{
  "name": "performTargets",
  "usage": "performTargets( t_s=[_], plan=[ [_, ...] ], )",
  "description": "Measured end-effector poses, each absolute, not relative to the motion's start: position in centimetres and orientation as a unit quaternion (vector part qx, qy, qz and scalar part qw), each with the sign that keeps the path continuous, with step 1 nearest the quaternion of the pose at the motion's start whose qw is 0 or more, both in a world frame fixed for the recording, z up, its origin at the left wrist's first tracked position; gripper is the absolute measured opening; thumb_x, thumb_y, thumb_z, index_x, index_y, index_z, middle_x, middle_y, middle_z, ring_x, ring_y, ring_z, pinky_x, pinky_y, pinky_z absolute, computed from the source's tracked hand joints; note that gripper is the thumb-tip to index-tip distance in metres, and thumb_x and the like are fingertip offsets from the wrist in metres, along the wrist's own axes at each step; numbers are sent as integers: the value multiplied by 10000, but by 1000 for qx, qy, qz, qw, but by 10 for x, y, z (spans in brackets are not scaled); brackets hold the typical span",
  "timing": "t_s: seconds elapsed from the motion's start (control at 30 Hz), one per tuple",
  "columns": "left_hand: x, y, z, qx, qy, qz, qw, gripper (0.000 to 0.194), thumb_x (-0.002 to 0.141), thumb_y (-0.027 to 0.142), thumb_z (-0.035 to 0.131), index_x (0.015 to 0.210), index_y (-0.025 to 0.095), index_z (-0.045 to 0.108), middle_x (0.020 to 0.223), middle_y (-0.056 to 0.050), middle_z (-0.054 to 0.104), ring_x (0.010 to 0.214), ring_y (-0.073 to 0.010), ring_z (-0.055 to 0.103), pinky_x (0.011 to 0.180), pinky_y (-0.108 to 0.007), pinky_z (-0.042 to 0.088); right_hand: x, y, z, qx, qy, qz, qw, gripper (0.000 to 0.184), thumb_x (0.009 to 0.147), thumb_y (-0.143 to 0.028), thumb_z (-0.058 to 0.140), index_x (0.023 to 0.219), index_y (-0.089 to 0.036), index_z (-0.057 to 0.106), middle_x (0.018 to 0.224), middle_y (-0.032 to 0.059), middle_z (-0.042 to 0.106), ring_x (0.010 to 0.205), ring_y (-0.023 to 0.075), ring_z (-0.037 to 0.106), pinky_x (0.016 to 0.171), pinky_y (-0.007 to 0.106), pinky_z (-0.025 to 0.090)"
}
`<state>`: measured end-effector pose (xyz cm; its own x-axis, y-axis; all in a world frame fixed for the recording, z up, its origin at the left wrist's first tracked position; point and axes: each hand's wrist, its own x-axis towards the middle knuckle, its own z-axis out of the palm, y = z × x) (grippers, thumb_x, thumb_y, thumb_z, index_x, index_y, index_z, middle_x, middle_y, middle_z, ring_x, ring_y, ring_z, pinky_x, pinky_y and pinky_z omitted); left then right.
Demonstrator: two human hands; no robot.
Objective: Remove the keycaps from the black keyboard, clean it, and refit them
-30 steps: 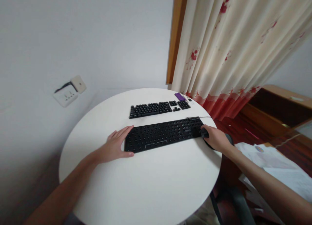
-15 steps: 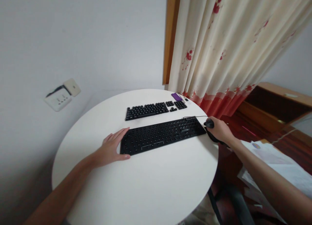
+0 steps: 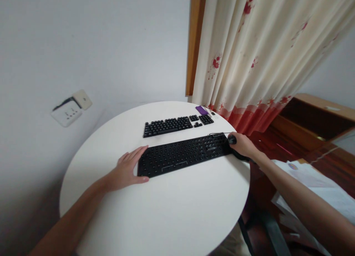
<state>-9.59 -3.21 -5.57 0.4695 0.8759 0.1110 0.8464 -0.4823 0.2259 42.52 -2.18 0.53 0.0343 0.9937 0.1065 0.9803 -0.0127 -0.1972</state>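
A black keyboard (image 3: 177, 157) stripped of its keycaps lies across the round white table. My left hand (image 3: 130, 167) spans its left end, thumb at the near corner and fingers at the far corner, holding it. My right hand (image 3: 242, 143) is closed round a black tool with a rounded knob (image 3: 232, 139) at the keyboard's right end. The tool's lower part is dark and partly hidden, so its kind is unclear. Behind the keyboard, loose black keycaps (image 3: 169, 126) are laid out in keyboard order.
At the table's (image 3: 166, 211) far right lie a purple item (image 3: 201, 110) and small objects. A thin cable (image 3: 226, 132) runs from the keyboard's back. Papers (image 3: 313, 185) and a dark chair arm (image 3: 273, 234) stand right of the table; a curtain (image 3: 249, 64) hangs behind.
My right hand has moved a little left with the black tool, from beside the keyboard to its right end. My left hand stays in place on the keyboard.
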Motion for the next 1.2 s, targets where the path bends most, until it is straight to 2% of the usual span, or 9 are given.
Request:
performTargets(
  t_s=[0.17, 0.37, 0.53, 0.67, 0.77, 0.87, 1.0, 1.1, 1.2],
  plan=[
    [-94, -33, -52, 850, 511, 94, 85, 1109, 727, 663, 650, 1567, 252, 54, 1607, -158, 237, 1450, -397, 275, 1183, -577, 153, 419, -18, 14, -759, -650, -40, 22, 281, 825, -250, 588, 1096, -192, 630, 976, 137, 715, 861, 271, 667, 685, 303, 413],
    [-94, -34, -52, 853, 505, 96, 85, 1102, 734, 667, 646, 1564, 268, 41, 1610, -151, 229, 1450, -386, 279, 1184, -572, 148, 419, -16, 15, -695, -718, -4, 30, 314, 793, -199, 581, 1104, -223, 621, 992, 86, 717, 899, 241, 657, 712, 281, 412],
    [-94, -34, -52, 854, 505, 102, 79, 1090, 735, 665, 645, 1565, 279, 52, 1614, -134, 228, 1445, -387, 290, 1188, -559, 160, 431, -19, 16, -765, -641, -64, -3, 263, 846, -240, 540, 1087, -178, 623, 982, 165, 707, 847, 294, 667, 689, 334, 415],
    [-95, -33, -54, 854, 506, 95, 79, 1102, 731, 670, 647, 1564, 273, 44, 1609, -145, 238, 1444, -388, 292, 1184, -566, 164, 434, -20, 19, -770, -635, -34, 45, 265, 834, -262, 569, 1082, -190, 631, 969, 136, 714, 854, 277, 667, 699, 315, 422],
    [-96, -31, -55, 854, 506, 89, 77, 1103, 736, 674, 638, 1564, 257, 40, 1610, -159, 226, 1448, -390, 282, 1181, -572, 165, 427, -19, 16, -703, -704, 25, 93, 290, 797, -226, 616, 1086, -208, 630, 1003, 78, 719, 911, 232, 656, 746, 272, 430],
    [-96, -31, -55, 853, 510, 86, 75, 1102, 733, 675, 636, 1564, 232, 63, 1606, -170, 231, 1443, -398, 288, 1177, -577, 174, 424, -18, 12, -687, -722, 34, 76, 291, 777, -186, 613, 1066, -212, 632, 1002, 69, 722, 910, 228, 656, 747, 268, 429],
    [-95, -32, -54, 851, 512, 83, 77, 1092, 737, 681, 627, 1564, 224, 80, 1609, -161, 229, 1447, -396, 282, 1180, -575, 173, 426, -22, 14, -761, -646, -49, 38, 255, 834, -221, 545, 1071, -188, 635, 951, 138, 719, 828, 279, 668, 676, 307, 412],
    [-96, -31, -56, 854, 507, 87, 75, 1104, 731, 690, 630, 1567, 240, 67, 1608, -152, 237, 1443, -397, 290, 1180, -577, 173, 416, -27, 17, -732, -677, -42, 65, 305, 821, -216, 564, 1121, -219, 622, 965, 104, 724, 851, 270, 669, 692, 298, 414],
    [-98, -30, -58, 855, 506, 90, 71, 1107, 734, 689, 630, 1567, 246, 50, 1608, -161, 232, 1443, -400, 287, 1176, -585, 171, 395, -31, 18, -642, -761, 14, 92, 385, 781, -190, 619, 1161, -249, 609, 1037, 61, 723, 934, 244, 658, 762, 275, 425]
  ],
)
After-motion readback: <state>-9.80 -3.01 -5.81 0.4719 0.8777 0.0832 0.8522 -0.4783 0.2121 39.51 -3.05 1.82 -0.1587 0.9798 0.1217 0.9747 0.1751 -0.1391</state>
